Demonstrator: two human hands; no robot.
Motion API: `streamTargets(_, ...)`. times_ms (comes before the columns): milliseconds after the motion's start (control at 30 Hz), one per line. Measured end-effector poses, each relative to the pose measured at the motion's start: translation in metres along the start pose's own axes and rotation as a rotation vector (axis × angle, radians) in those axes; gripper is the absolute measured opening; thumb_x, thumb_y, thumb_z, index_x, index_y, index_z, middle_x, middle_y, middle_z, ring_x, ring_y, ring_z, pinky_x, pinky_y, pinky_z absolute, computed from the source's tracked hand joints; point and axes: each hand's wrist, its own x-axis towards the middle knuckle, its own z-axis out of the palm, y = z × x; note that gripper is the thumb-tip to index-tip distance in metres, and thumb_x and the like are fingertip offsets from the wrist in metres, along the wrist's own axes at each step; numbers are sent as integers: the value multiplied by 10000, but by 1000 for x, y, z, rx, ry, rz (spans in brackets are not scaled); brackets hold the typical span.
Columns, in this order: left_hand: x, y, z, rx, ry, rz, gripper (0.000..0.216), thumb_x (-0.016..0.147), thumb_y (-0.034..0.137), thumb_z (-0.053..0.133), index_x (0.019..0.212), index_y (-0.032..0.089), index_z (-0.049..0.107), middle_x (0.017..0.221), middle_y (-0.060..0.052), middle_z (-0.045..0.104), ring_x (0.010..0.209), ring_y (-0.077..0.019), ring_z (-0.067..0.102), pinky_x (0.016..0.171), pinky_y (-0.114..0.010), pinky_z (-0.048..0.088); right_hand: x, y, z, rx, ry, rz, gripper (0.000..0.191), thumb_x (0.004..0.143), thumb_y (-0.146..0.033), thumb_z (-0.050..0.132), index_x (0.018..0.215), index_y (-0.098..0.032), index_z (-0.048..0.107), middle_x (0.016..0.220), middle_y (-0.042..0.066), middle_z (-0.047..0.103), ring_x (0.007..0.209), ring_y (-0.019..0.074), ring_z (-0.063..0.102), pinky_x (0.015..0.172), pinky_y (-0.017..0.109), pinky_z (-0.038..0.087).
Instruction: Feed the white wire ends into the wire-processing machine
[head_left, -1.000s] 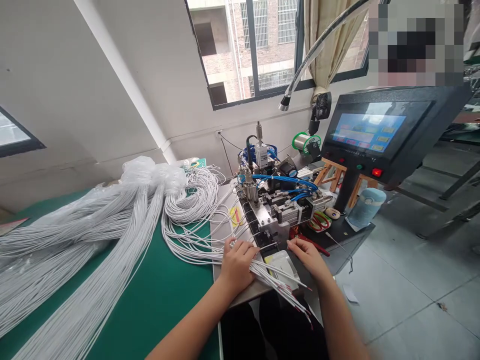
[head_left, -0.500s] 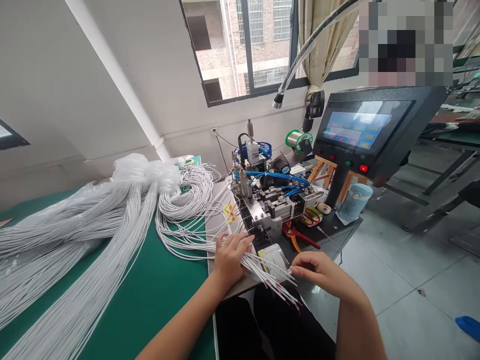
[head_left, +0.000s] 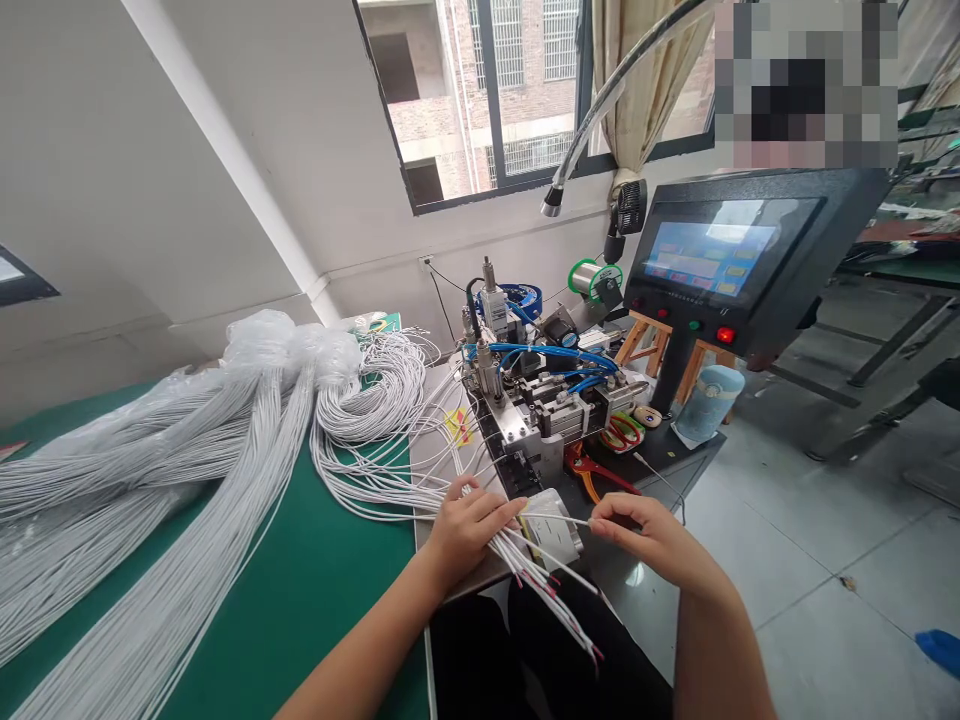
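Note:
A bundle of thin white cables (head_left: 551, 597) hangs over the table's front edge, several ends showing red tips. My left hand (head_left: 466, 532) lies over this bundle with its fingers wrapped round it, thumb and forefinger toward one separated cable. That single white cable (head_left: 559, 517) stretches to the right, and its end is pinched in my right hand (head_left: 637, 530). Beneath it sits a pale box-shaped part (head_left: 553, 540) at the corner of the machine (head_left: 525, 400), which has metal cylinders and blue air hoses.
Plastic-wrapped cable bundles (head_left: 180, 470) cover the green table (head_left: 360, 600) on the left, beside a coiled bundle (head_left: 390, 385). Red-handled cutters (head_left: 600, 470), a solder wire spool (head_left: 595, 278), a control screen (head_left: 712, 255) and a blue bottle (head_left: 709, 402) stand to the right.
One cable is now drawn apart from the bundle, taut between my hands. My left hand has shifted slightly right and down; the loose cable ends hang lower.

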Motion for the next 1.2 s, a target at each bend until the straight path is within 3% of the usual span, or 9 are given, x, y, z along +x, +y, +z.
streamTargets(267, 2, 6, 0, 27, -41, -40, 202, 951, 195, 454, 872, 214, 640, 770, 16, 671, 699, -118, 595, 853, -338, 382, 20, 14, 14, 101, 127, 25, 297, 896, -467, 528, 807, -190, 588, 741, -3, 528, 689, 156, 464, 622, 264, 372)
streamTargets(400, 3, 5, 0, -1, -55, -57, 226, 949, 184, 419, 834, 199, 612, 760, 0, 651, 696, -132, 568, 851, -352, 392, 37, 17, 27, 230, 260, -17, 314, 875, -489, 554, 801, -185, 585, 745, 0, 531, 693, 156, 469, 641, 271, 374)
streamTargets(533, 4, 4, 0, -62, -90, -16, 218, 944, 179, 400, 877, 183, 607, 774, -15, 660, 670, -129, 573, 740, -315, 419, 56, 17, 42, 445, 338, -52, 365, 835, -510, 604, 683, -181, 557, 624, -29, 453, 575, 122, 386, 551, 260, 314)
streamTargets(700, 1, 2, 2, -45, -87, 11, 238, 931, 185, 445, 1110, 198, 601, 859, -14, 700, 676, -113, 614, 641, -287, 401, 72, 13, 53, 634, 338, -32, 365, 773, -522, 661, 673, -182, 575, 585, -30, 458, 514, 106, 340, 506, 257, 273)
streamTargets(767, -1, 2, 2, -12, -75, -6, 286, 919, 179, 448, 1169, 206, 584, 826, -9, 697, 658, -115, 611, 644, -290, 396, 74, 12, 52, 601, 328, -18, 364, 773, -527, 652, 687, -178, 591, 605, -12, 496, 524, 116, 377, 513, 261, 296)
streamTargets(867, 0, 2, 2, 45, -56, -80, 354, 887, 160, 422, 1204, 196, 575, 724, -6, 657, 612, -130, 582, 688, -310, 394, 74, 12, 46, 367, 315, -38, 375, 827, -513, 584, 663, -177, 590, 645, 18, 551, 610, 157, 482, 591, 280, 369)
streamTargets(1033, 2, 3, 5, 109, -26, -177, 345, 826, 139, 438, 1099, 214, 636, 726, -20, 649, 675, -163, 587, 835, -372, 358, 77, 20, 41, -57, 279, -137, 278, 887, -394, 505, 736, -182, 605, 706, 21, 598, 690, 188, 537, 672, 294, 393)
streamTargets(1200, 1, 3, 8, 152, -29, -228, 313, 802, 145, 486, 1048, 224, 662, 760, -27, 660, 754, -190, 589, 877, -406, 304, 86, 31, 43, -55, 217, -139, 266, 882, -366, 486, 699, -187, 557, 645, -11, 534, 633, 161, 491, 625, 272, 378)
